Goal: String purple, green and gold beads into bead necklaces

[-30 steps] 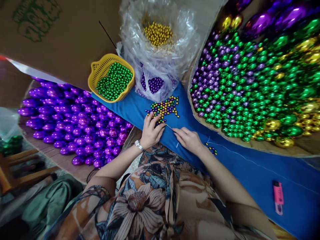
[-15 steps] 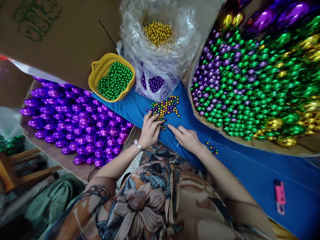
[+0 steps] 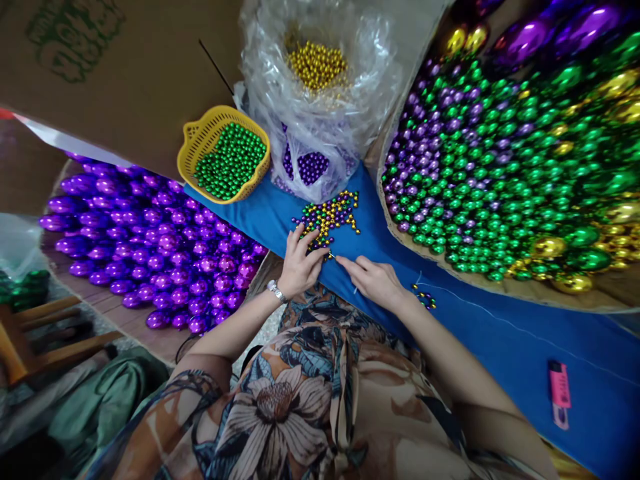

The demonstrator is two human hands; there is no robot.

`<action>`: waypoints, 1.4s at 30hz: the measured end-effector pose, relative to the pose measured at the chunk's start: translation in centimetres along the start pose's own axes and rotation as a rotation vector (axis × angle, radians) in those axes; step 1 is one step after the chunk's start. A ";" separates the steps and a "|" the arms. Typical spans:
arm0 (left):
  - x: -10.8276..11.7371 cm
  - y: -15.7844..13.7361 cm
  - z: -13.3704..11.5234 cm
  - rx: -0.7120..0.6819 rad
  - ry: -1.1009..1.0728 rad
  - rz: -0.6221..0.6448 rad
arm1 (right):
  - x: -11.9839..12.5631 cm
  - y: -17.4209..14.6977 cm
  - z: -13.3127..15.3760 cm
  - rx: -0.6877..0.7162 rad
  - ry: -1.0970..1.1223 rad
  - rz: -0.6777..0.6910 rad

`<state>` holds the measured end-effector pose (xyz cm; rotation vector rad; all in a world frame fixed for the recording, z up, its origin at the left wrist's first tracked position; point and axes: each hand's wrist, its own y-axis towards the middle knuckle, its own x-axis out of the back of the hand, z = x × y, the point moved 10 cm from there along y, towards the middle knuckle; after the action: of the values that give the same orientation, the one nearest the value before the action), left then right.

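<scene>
A small pile of gold, purple and green beads (image 3: 333,212) lies on the blue cloth in front of me. My left hand (image 3: 301,263) rests at the pile's near edge, thumb and forefinger pinched at a small bead (image 3: 327,256), the other fingers spread over the pile. From the right, my right hand (image 3: 373,277) pinches a thin needle (image 3: 334,257) whose tip meets that bead. White thread (image 3: 355,290) hangs below the right hand. Beside the right wrist lies a short cluster of strung beads (image 3: 425,297), their thread running off over the cloth.
A yellow basket (image 3: 187,157) of green beads stands at the back left. Behind the pile sit clear plastic bags (image 3: 260,73) of gold and purple beads. Cardboard boxes of shiny purple (image 3: 160,253) and mixed beads (image 3: 480,180) flank me. A pink utility-knife-like object (image 3: 559,393) lies right.
The right hand's fingertips and needle have shifted slightly, the tip now lower at the left fingertips. The left thumb and forefinger have moved a little downward. The surroundings look the same.
</scene>
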<state>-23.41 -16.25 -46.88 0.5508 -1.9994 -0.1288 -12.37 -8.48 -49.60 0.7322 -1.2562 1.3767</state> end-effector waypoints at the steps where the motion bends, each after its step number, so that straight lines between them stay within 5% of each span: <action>1: 0.1 0.0 -0.1 -0.007 0.001 -0.007 | 0.0 0.0 0.0 -0.006 -0.004 0.012; 21: 0.0 0.1 -0.3 -0.021 0.008 -0.006 | -0.6 -0.4 -0.1 -0.028 -0.028 0.015; 27: -0.2 0.2 -0.6 -0.013 -0.012 0.029 | -1.1 0.5 0.0 -0.068 -0.039 -0.049; 34: 0.1 1.3 0.2 0.072 -0.009 0.003 | 1.0 0.8 -1.7 -0.139 0.059 -0.164; 42: -0.6 1.9 0.2 0.064 0.050 -0.001 | 0.5 1.0 -1.7 -0.130 0.010 -0.093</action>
<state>-23.94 -14.32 -46.88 0.5900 -1.9604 -0.0518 -13.12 -6.58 -49.81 0.6842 -1.2756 1.2107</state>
